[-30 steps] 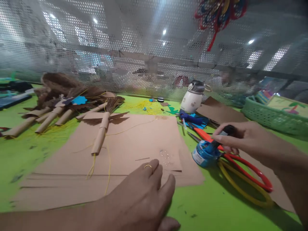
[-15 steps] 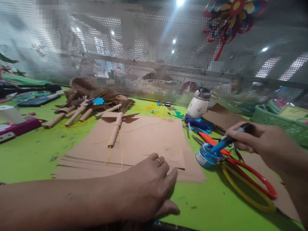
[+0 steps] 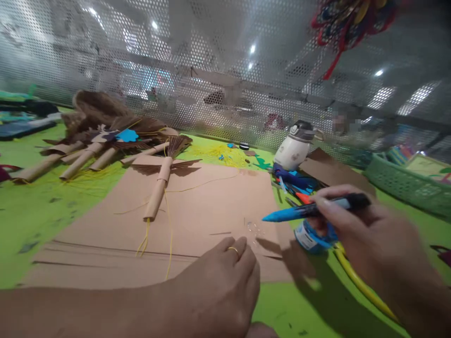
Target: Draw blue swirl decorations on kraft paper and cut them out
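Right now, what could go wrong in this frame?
The blue tip of the tool in the right hand hangs over brown paper and might mark it. That hand is close to the blue jar and could knock it. The left hand might disturb the small clear bits nearby.

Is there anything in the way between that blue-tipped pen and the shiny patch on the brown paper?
Nothing visible. The blue-tipped pen, in the right hand, points across the brown paper near the shiny patch. The left hand lies on the near side and the blue jar to the right.
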A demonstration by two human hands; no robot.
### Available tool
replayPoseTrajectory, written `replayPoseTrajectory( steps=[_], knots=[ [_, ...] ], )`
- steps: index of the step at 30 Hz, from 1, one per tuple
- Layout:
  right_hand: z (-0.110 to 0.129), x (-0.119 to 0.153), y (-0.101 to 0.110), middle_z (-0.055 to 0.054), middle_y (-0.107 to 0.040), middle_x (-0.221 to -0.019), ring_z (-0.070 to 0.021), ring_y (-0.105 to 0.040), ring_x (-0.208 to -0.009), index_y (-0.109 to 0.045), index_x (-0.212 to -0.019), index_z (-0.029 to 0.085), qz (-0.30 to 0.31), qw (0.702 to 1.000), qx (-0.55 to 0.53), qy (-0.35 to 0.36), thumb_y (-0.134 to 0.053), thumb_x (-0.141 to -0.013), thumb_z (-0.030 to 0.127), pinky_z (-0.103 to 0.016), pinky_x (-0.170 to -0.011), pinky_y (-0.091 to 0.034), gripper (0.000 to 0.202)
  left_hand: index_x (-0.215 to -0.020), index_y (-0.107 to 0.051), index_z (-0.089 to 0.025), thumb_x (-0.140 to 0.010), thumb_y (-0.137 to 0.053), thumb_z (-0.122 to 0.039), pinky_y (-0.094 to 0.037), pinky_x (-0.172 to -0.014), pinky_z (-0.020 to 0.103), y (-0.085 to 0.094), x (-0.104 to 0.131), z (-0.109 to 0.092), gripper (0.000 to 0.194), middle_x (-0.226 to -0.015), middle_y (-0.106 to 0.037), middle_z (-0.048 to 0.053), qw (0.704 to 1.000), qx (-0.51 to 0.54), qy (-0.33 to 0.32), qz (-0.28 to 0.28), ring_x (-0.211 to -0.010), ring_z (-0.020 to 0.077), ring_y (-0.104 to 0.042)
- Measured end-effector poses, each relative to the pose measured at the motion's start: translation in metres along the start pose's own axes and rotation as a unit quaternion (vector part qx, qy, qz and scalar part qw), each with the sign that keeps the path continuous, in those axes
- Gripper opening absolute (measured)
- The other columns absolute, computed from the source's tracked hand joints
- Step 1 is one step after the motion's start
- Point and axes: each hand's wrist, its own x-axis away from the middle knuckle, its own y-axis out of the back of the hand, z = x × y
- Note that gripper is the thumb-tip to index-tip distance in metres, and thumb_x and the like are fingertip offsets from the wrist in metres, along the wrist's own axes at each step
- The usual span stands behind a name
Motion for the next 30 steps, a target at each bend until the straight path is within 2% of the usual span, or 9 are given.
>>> replayPoseTrajectory(
  steps=[2, 4, 6, 9, 13, 15, 20, 24, 30],
  knots=[
    [-0.002, 0.003, -0.006, 0.002, -0.072, -0.062, -0.0151, -0.069, -0.056, -0.074, -0.085, 0.026, 0.031, 0.999, -0.020, -0.013, -0.077, -0.085, 0.044, -0.021, -0.052, -0.057, 0.018, -0.130, -0.067, 0.002, -0.092, -0.073, -0.045, -0.049, -0.106, 0.050, -0.004, 0.002, 0.000, 0.061, -0.131, -0.069, 0.026, 1.000, -0.007, 0.001, -0.015, -0.122, 0.0421, -0.062],
    [-0.005, 0.003, -0.008, 0.002, -0.075, -0.064, -0.0129, -0.070, -0.056, -0.076, -0.087, 0.027, 0.076, 0.997, -0.009, 0.020, -0.077, -0.085, 0.040, -0.017, -0.053, -0.057, 0.014, -0.131, -0.067, 0.001, -0.091, -0.073, -0.046, -0.049, -0.105, 0.050, -0.008, 0.002, 0.000, 0.061, -0.130, -0.069, 0.025, 1.000, -0.007, -0.002, -0.026, -0.121, 0.0420, -0.062],
    [-0.009, 0.003, -0.010, 0.003, -0.076, -0.065, -0.0111, -0.071, -0.056, -0.076, -0.090, 0.028, 0.095, 0.994, 0.005, 0.050, -0.076, -0.087, 0.038, -0.014, -0.053, -0.057, 0.010, -0.130, -0.067, -0.001, -0.093, -0.070, -0.050, -0.049, -0.104, 0.050, -0.011, 0.001, 0.001, 0.061, -0.129, -0.070, 0.024, 0.999, -0.005, -0.001, -0.033, -0.121, 0.0415, -0.062],
    [-0.011, 0.005, -0.013, 0.004, -0.077, -0.068, -0.0101, -0.073, -0.058, -0.076, -0.089, 0.028, 0.074, 0.995, 0.015, 0.061, -0.075, -0.088, 0.036, -0.013, -0.055, -0.058, 0.008, -0.125, -0.069, -0.004, -0.098, -0.064, -0.051, -0.050, -0.100, 0.048, -0.013, -0.002, 0.003, 0.055, -0.125, -0.071, 0.022, 0.999, 0.010, 0.010, -0.036, -0.118, 0.0389, -0.062],
    [-0.008, 0.006, -0.016, 0.001, -0.080, -0.070, -0.0149, -0.077, -0.059, -0.074, -0.088, 0.026, 0.094, 0.991, 0.052, 0.081, -0.072, -0.089, 0.036, -0.018, -0.053, -0.060, 0.011, -0.121, -0.070, -0.006, -0.100, -0.062, -0.046, -0.051, -0.095, 0.046, -0.013, -0.004, 0.007, 0.046, -0.120, -0.072, 0.019, 0.998, 0.048, 0.017, -0.022, -0.110, 0.0346, -0.064],
    [-0.007, 0.005, -0.016, 0.002, -0.079, -0.068, -0.0145, -0.076, -0.057, -0.074, -0.087, 0.026, 0.090, 0.989, 0.071, 0.094, -0.071, -0.089, 0.036, -0.018, -0.054, -0.060, 0.011, -0.121, -0.070, -0.006, -0.099, -0.063, -0.043, -0.051, -0.095, 0.046, -0.013, -0.004, 0.007, 0.044, -0.121, -0.072, 0.018, 0.998, 0.052, 0.016, -0.022, -0.109, 0.0340, -0.064],
    [-0.008, 0.006, -0.015, 0.004, -0.079, -0.071, -0.0123, -0.074, -0.059, -0.074, -0.086, 0.027, 0.077, 0.983, 0.115, 0.123, -0.070, -0.089, 0.036, -0.017, -0.059, -0.060, 0.010, -0.119, -0.070, -0.006, -0.099, -0.064, -0.048, -0.051, -0.094, 0.047, -0.015, -0.004, 0.005, 0.047, -0.119, -0.072, 0.018, 0.998, 0.048, 0.022, -0.034, -0.109, 0.0347, -0.064],
    [-0.009, 0.009, -0.017, 0.005, -0.077, -0.068, -0.0115, -0.070, -0.054, -0.075, -0.088, 0.029, 0.073, 0.980, 0.146, 0.114, -0.070, -0.089, 0.042, -0.018, -0.059, -0.059, 0.015, -0.119, -0.071, -0.006, -0.094, -0.070, -0.049, -0.052, -0.092, 0.046, -0.014, -0.005, 0.005, 0.050, -0.119, -0.072, 0.018, 0.998, 0.044, 0.021, -0.033, -0.106, 0.0347, -0.064],
    [-0.006, 0.015, -0.022, 0.007, -0.076, -0.073, -0.0119, -0.069, -0.062, -0.076, -0.087, 0.031, 0.037, 0.988, 0.136, 0.063, -0.069, -0.087, 0.044, -0.020, -0.066, -0.057, 0.015, -0.120, -0.070, -0.007, -0.096, -0.068, -0.047, -0.052, -0.095, 0.047, -0.014, -0.003, 0.005, 0.048, -0.121, -0.072, 0.018, 0.999, 0.046, 0.018, -0.021, -0.109, 0.0346, -0.064]
  ],
)
